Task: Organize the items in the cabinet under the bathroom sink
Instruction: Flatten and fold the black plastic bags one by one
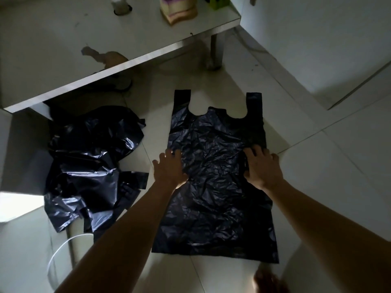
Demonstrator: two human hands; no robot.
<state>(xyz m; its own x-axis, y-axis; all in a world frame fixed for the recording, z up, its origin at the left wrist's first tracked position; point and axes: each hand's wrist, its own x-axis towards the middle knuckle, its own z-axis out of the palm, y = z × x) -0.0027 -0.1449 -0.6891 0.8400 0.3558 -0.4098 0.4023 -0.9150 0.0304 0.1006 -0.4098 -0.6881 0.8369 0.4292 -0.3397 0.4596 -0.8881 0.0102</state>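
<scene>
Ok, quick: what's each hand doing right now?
Left hand: open, pressing flat on the black bag.
Right hand: open, pressing flat on the same bag.

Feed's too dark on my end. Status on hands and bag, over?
Pressing bag flat on floor: left hand, right hand. Left of it, heap of bags, apart. Nothing blocking.

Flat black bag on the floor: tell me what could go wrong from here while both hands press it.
1. The flat black bag lies on smooth floor tiles; under the left hand and right hand it may slide or bunch rather than smooth out.
2. The crumpled bag heap lies close on the left; the left arm could drag it onto the flat one.
</scene>
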